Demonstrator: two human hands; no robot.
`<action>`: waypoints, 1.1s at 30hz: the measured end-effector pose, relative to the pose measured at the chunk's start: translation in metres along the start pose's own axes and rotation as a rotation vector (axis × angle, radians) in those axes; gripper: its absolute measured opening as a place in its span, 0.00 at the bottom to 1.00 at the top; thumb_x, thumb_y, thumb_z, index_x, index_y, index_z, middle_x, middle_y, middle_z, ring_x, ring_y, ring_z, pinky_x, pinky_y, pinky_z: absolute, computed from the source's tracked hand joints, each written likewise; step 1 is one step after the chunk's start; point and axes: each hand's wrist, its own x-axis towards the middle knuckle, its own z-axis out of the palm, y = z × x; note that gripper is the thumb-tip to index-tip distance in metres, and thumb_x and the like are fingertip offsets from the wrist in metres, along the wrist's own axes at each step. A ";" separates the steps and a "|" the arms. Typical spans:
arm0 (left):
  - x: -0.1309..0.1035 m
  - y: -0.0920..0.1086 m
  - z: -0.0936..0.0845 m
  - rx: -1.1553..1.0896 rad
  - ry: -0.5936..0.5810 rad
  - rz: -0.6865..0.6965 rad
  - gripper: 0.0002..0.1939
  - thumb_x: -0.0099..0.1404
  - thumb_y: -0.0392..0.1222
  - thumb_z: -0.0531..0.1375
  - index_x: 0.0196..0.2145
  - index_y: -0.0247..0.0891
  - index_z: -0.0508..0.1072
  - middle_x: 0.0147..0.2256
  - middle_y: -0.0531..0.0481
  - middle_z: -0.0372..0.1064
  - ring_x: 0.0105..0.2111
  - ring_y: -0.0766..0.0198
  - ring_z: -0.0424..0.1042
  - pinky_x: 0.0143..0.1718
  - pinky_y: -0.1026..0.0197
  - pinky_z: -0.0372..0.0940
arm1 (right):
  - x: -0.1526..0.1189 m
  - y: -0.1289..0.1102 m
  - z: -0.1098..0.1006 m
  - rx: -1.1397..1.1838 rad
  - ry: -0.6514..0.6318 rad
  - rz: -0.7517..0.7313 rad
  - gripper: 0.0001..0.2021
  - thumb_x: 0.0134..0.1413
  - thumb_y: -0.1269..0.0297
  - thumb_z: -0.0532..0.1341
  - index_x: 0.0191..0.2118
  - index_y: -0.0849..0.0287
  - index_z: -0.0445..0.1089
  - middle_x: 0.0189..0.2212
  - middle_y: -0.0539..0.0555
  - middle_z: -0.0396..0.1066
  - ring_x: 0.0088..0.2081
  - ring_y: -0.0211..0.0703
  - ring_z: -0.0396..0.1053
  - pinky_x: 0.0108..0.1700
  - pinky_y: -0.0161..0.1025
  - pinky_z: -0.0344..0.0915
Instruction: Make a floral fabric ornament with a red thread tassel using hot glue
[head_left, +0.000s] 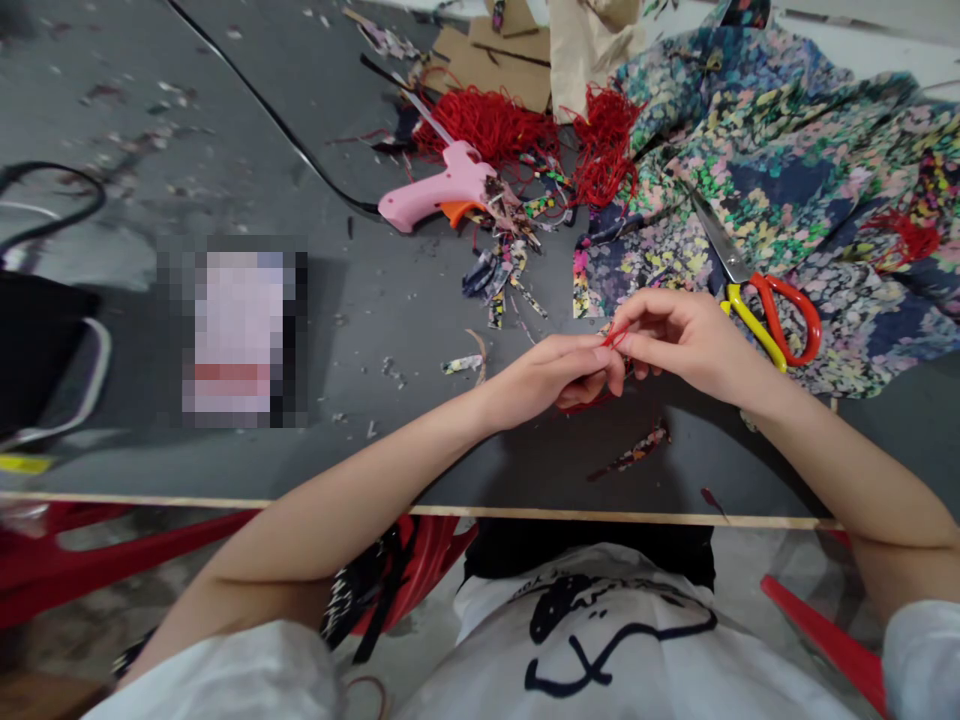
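Working a red thread (616, 338) between both hands, just left of the scissors (776, 315): by the look of it, a fine fingertip step, perhaps looping or drawing the strand. Pinching with the left hand (559, 372), thumb against bent fingers, on the far-left side of that tool; pinching with the right hand (686, 335) too, close beside the handles. Cannot make out a knot or the exact lie of the strand. Seems to call next for firm, close pinches and gentle tension, without slipping. Lying under the scissors: floral fabric (847, 170). Lying left of and beyond the scissors: pink glue gun (435, 192), red yarn pile (491, 125).
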 end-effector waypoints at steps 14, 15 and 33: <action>0.001 0.000 -0.001 0.003 0.018 0.006 0.16 0.66 0.44 0.51 0.27 0.31 0.68 0.16 0.59 0.50 0.16 0.75 0.47 0.17 0.70 0.45 | 0.000 -0.004 -0.004 0.017 0.084 0.056 0.03 0.50 0.72 0.57 0.27 0.59 0.63 0.17 0.44 0.63 0.18 0.30 0.63 0.20 0.29 0.57; 0.001 0.000 -0.001 0.004 0.008 0.010 0.16 0.66 0.45 0.51 0.27 0.31 0.68 0.16 0.59 0.50 0.16 0.75 0.47 0.17 0.70 0.45 | 0.000 -0.003 -0.004 0.013 0.073 0.060 0.03 0.49 0.72 0.57 0.27 0.59 0.63 0.17 0.44 0.63 0.18 0.30 0.63 0.20 0.29 0.57; 0.001 0.000 0.001 0.040 -0.015 0.003 0.16 0.66 0.44 0.51 0.26 0.31 0.68 0.16 0.59 0.51 0.16 0.75 0.48 0.17 0.69 0.44 | 0.002 0.003 -0.001 0.045 -0.046 0.016 0.02 0.52 0.71 0.57 0.32 0.59 0.65 0.20 0.45 0.67 0.20 0.31 0.64 0.22 0.29 0.58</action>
